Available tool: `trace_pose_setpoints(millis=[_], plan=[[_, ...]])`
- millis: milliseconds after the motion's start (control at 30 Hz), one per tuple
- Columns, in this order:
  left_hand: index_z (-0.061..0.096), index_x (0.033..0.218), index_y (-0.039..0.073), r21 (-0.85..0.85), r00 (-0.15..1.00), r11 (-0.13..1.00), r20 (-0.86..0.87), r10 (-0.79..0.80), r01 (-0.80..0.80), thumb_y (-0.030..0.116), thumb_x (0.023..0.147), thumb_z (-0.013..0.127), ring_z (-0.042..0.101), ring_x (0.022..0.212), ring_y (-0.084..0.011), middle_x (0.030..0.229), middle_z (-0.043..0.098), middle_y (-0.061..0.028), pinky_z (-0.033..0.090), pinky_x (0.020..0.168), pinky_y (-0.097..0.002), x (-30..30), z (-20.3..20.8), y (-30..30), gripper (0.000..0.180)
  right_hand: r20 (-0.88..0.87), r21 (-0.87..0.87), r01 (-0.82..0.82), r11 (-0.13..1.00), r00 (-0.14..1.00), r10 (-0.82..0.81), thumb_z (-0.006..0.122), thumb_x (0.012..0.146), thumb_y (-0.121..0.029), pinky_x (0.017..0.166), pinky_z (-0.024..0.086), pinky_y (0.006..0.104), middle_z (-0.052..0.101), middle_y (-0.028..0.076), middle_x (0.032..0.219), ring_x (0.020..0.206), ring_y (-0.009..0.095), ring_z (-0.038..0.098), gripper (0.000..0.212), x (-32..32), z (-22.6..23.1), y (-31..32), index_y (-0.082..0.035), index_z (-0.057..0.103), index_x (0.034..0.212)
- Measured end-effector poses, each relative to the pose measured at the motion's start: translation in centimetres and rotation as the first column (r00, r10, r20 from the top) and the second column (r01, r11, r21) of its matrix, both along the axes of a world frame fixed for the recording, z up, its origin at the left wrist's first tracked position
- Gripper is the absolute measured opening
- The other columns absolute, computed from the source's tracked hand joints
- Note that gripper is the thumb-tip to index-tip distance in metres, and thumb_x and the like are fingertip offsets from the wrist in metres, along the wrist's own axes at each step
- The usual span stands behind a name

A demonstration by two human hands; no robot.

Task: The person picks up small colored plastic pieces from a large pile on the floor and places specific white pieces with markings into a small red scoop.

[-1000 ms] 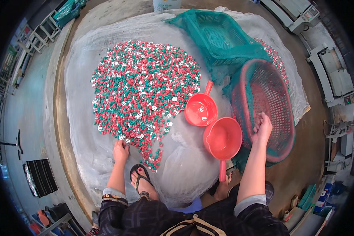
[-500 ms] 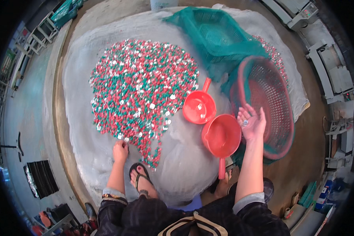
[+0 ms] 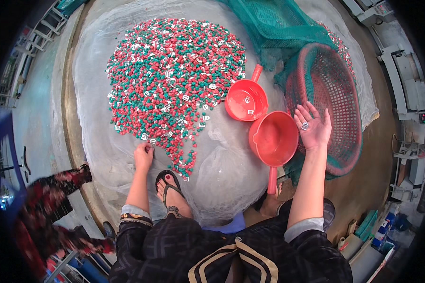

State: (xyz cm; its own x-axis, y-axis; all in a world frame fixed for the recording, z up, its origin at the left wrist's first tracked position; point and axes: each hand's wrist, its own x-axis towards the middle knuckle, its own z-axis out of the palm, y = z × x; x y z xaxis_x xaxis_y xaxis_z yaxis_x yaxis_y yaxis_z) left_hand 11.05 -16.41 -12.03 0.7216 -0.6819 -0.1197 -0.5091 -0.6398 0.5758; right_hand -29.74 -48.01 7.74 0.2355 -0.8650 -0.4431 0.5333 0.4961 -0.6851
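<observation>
A heap of small red and green pieces (image 3: 174,75) mixed with white slotted plastic buckles lies on a whitish sheet. At its near edge my left hand (image 3: 143,156) has thumb and fingers pinched together. A white buckle (image 3: 152,141) shows right at those fingertips; whether it is gripped cannot be told. My right hand (image 3: 316,128) is palm up with its fingers stretched out, and one white buckle (image 3: 305,126) rests on it. Left of that hand stands an empty-looking red dipper (image 3: 274,137). Another red dipper (image 3: 247,99), beyond it, contains a couple of white buckles.
A red perforated basket (image 3: 337,118) draped with green netting stands at the right. Behind it is a green crate (image 3: 274,21), also netted. My sandalled foot (image 3: 172,191) is near the heap's narrow end. A person in patterned dark red clothing (image 3: 47,203) is at the left.
The whole scene has shifted upward in the picture. A person in dark red patterned clothing has come into view at the left. Both my hands keep nearly the same pose and place.
</observation>
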Motion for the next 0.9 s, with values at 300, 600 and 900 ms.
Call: trace_pose_setpoints(millis=[300, 600, 900], plan=[[0.061, 0.081, 0.001, -0.02, 1.0, 1.0, 0.0, -0.016, 0.016, 0.003, 0.066, 0.068, 0.059, 0.062, -0.0221, 0.072, 0.06, -0.0119, 0.048, 0.061, -0.0331, 0.0, -0.1, -0.2, 0.017, 0.189, -0.004, 0.0, 1.0, 0.982, 0.001, 0.036, 0.085, -0.055, 0.092, 0.04, 0.0501, 0.038, 0.033, 0.124, 0.111, 0.043, 0.043, 0.071, 0.9, 0.3, 0.3, 0.004, 0.035, 0.124], [0.061, 0.079, 0.001, -0.005, 0.999, 1.0, 0.027, -0.028, 0.028, 0.003, 0.066, 0.068, 0.06, 0.062, -0.0221, 0.072, 0.061, -0.0118, 0.048, 0.061, -0.0326, -0.1, 0.6, -0.4, 0.015, 0.309, -0.108, -0.111, 0.988, 0.941, 0.139, 0.034, 0.082, -0.063, 0.098, 0.032, 0.0523, 0.029, 0.033, 0.13, 0.119, 0.046, 0.034, 0.081, 1.6, 1.0, 0.6, 0.001, 0.028, 0.132], [0.061, 0.077, 0.001, -0.028, 0.999, 0.999, 0.012, -0.03, 0.031, 0.004, 0.065, 0.068, 0.059, 0.062, -0.0236, 0.071, 0.06, -0.0125, 0.048, 0.061, -0.0338, -0.2, 0.5, -0.5, 0.014, 0.3, -0.08, -0.113, 0.99, 0.945, 0.133, 0.036, 0.081, -0.063, 0.096, 0.034, 0.0531, 0.03, 0.033, 0.129, 0.117, 0.046, 0.037, 0.082, 1.8, 1.1, 0.8, 0.0, 0.027, 0.132]])
